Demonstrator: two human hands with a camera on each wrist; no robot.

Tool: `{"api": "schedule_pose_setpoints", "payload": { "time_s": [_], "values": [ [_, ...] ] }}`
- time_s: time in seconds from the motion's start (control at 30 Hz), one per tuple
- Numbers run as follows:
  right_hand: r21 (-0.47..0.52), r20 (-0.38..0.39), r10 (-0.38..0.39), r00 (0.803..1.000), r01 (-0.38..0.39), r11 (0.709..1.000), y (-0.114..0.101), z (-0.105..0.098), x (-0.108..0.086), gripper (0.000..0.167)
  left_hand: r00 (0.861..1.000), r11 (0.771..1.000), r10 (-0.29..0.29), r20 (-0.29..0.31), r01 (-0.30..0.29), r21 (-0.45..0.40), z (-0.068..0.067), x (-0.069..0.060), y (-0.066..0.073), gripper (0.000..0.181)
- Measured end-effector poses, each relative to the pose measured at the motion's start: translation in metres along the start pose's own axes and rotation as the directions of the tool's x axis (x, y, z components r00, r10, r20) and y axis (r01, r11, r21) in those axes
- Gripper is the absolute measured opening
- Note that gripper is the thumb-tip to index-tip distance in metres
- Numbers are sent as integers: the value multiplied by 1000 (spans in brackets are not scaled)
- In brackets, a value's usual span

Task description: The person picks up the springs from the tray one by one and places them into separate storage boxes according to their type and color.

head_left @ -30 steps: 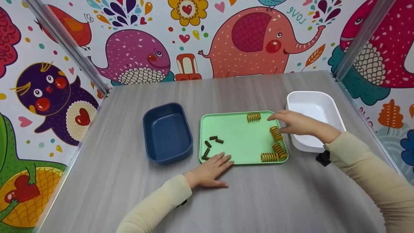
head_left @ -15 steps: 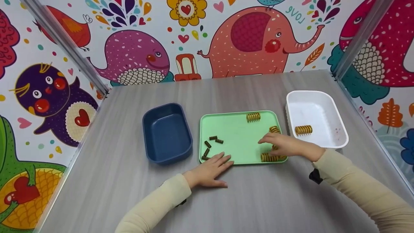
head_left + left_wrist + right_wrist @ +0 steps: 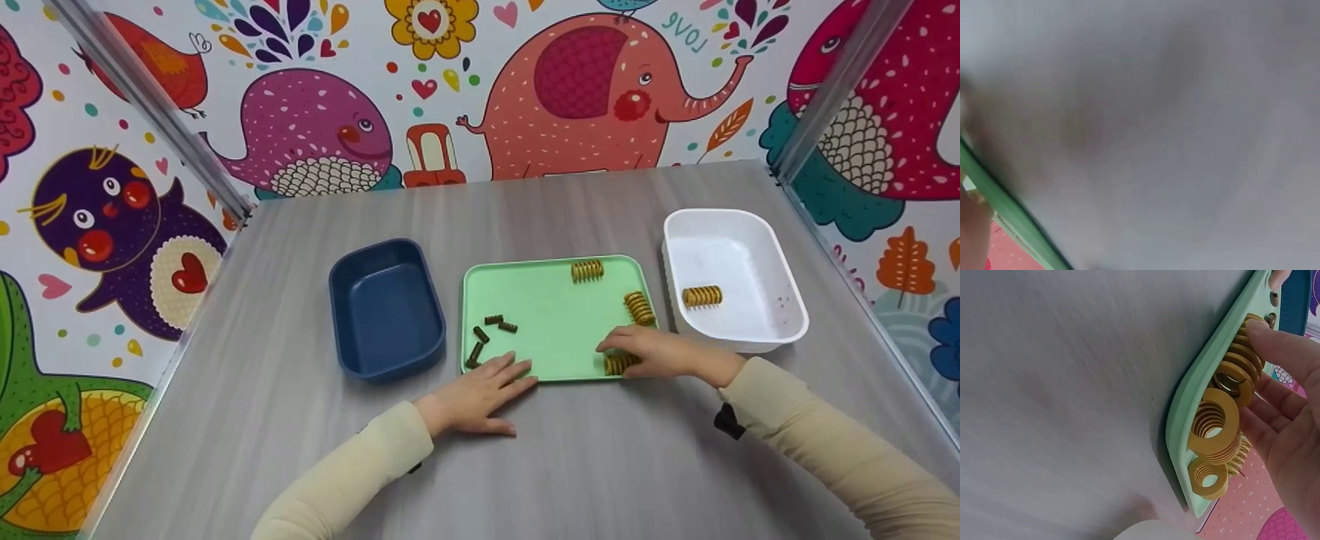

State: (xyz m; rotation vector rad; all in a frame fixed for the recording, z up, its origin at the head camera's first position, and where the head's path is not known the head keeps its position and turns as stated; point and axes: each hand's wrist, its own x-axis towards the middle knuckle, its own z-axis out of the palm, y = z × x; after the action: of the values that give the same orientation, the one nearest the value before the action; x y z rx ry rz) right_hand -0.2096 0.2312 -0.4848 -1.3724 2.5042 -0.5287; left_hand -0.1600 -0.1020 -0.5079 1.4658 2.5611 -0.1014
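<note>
While the left hand (image 3: pixel 472 394) lay flat, its fingers spread across the near left part of the green tray (image 3: pixel 551 307), the right hand (image 3: pixel 664 354) worked at the tray's near right corner. Its grip was closed on a yellow spring (image 3: pixel 621 364) lying along the near edge, with the thumb on one side and fingertips on the other, as the right wrist view showed. The left grip was apart and held nothing.

Just beside the pinched coil sat a second yellow spring (image 3: pixel 1216 421), hidden under the right hand in the head view. A third yellow spring (image 3: pixel 639 308) rested by the tray's right edge, and a fourth yellow spring (image 3: pixel 587 271) near the far edge. Small dark springs (image 3: pixel 481 334) lay in a loose cluster on the left side, the nearest ones close to the left fingertips.

To the right of the tray, a white bin (image 3: pixel 742 262) held one more yellow spring (image 3: pixel 702 296); to the left stood a blue bin (image 3: pixel 386 322). All of it was on a grey counter (image 3: pixel 585 465), before a wall printed with cartoon animals (image 3: pixel 577 142).
</note>
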Motion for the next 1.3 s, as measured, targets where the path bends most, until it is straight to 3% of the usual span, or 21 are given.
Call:
{"api": "schedule_pose_setpoints", "payload": {
  "time_s": [0.13, 0.3, 0.6, 0.97, 1.3],
  "values": [
    [-1, 14, 3, 1000, -3, 1000, 0, 0, 0, 42, 999, 999, -18, -35, 19, 27, -1, -9, -6, 77],
    [-13, 28, 10, 1000, -9, 1000, -2, -1, 0, 42, 993, 996, -86, -76, 84, -30, 4, -20, -16, 76],
    [-50, 57, 2, 998, 1, 999, -4, -3, 3, 41, 991, 990, -128, -34, 126, -66, 13, -32, -24, 71],
    [-91, 90, -25, 996, 34, 995, -4, -6, 5, 38, 991, 980, -135, 4, 134, -147, 10, -39, -25, 71],
    [-194, 36, -56, 998, 62, 979, 0, 0, 7, 39, 991, 976, -133, 23, 135, -169, 9, -37, -25, 71]
  ]
}}
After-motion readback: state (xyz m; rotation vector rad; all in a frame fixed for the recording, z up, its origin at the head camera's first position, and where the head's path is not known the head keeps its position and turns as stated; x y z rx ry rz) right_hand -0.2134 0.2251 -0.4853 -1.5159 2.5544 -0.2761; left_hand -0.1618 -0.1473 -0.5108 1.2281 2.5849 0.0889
